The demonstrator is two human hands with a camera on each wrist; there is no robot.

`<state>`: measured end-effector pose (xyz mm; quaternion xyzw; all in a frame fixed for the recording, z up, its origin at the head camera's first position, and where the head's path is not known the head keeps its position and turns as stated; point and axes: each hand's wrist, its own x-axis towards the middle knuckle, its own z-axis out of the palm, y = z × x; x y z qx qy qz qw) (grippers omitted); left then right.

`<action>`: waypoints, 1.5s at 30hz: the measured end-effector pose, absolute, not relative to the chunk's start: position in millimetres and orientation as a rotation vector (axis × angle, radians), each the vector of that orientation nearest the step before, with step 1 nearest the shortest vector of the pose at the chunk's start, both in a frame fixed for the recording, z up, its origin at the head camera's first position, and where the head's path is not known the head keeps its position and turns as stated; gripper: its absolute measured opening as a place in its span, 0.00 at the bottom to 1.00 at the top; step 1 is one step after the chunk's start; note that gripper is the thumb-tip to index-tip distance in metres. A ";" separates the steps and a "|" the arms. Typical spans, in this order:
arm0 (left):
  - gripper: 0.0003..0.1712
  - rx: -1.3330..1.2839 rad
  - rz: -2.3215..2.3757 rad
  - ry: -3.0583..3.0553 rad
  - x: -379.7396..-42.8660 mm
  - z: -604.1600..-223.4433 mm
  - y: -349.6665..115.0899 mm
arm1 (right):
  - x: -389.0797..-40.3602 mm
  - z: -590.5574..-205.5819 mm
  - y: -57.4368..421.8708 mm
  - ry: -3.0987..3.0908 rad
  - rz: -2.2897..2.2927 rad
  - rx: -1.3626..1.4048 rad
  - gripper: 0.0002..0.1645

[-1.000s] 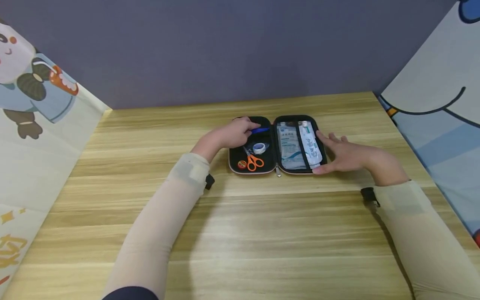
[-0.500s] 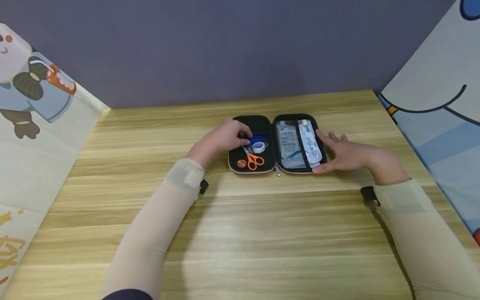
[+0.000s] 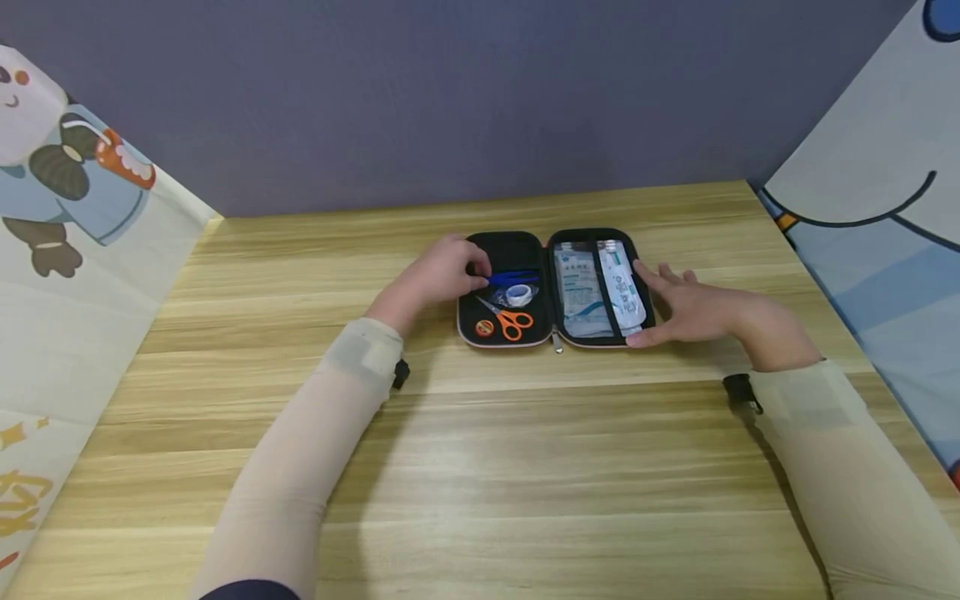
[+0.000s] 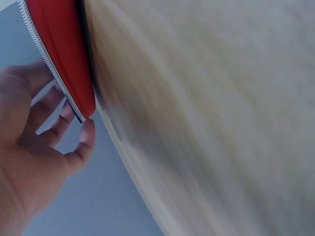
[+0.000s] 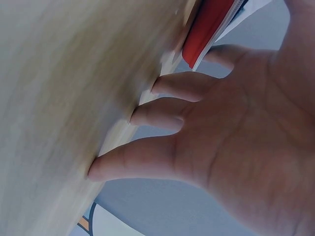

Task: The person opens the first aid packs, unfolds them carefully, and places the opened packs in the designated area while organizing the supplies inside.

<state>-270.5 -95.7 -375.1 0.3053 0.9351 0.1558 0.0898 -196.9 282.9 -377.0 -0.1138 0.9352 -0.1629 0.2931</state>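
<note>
An open zip case (image 3: 468, 332) lies on the table, red outside and black inside. In its left half are blue tweezers (image 3: 513, 278), a white tape roll (image 3: 518, 294) in clear wrap, orange-handled scissors (image 3: 512, 323) and a round orange sticker (image 3: 484, 328). My left hand (image 3: 444, 271) is at the case's left rim, thumb and index fingertips by the tweezers' left end; in the left wrist view other fingers stay outside the red wall (image 4: 61, 49). My right hand (image 3: 693, 310) spreads its fingers at the case's right edge, with some fingertips on the table in the right wrist view.
White sachets (image 3: 585, 292) sit behind a mesh pocket and a black strap in the case's right half. A zip pull (image 3: 557, 342) hangs at the front hinge. A grey-purple wall (image 3: 480, 100) rises behind the wooden table (image 3: 525, 467).
The tweezers have shifted toward me, to just behind the tape roll. My left hand has drawn back leftward, uncovering their left end. The scissors have turned slightly. My right hand stays put.
</note>
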 end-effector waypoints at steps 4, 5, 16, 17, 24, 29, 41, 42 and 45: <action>0.06 0.896 0.466 2.800 -273.8 -376.5 -94.0 | -196.3 -377.5 283.0 2.487 -0.439 -0.298 0.84; 0.06 0.892 0.470 2.801 -274.8 -376.9 -93.9 | -196.2 -377.5 282.9 2.488 -0.438 -0.299 0.84; 0.07 0.843 0.503 2.796 -284.6 -379.6 -92.5 | -195.4 -376.0 283.4 2.491 -0.437 -0.295 0.83; 0.08 0.840 0.500 2.798 -285.0 -380.2 -92.2 | -195.4 -376.3 283.4 2.490 -0.440 -0.292 0.83; 0.07 0.824 0.455 2.813 -282.8 -380.2 -87.7 | -194.6 -375.8 284.0 2.492 -0.436 -0.297 0.83; 0.05 0.817 0.419 2.834 -282.4 -379.1 -84.6 | -194.3 -376.3 284.3 2.495 -0.436 -0.298 0.83; 0.22 0.792 0.309 2.860 -287.5 -373.0 -94.2 | -194.1 -376.4 283.1 2.507 -0.412 -0.307 0.83; 0.24 0.775 0.310 2.847 -288.0 -372.2 -95.6 | -193.9 -376.2 282.7 2.507 -0.411 -0.307 0.83; 0.25 0.754 0.307 2.811 -289.9 -372.2 -97.9 | -194.1 -377.2 282.7 2.506 -0.417 -0.306 0.83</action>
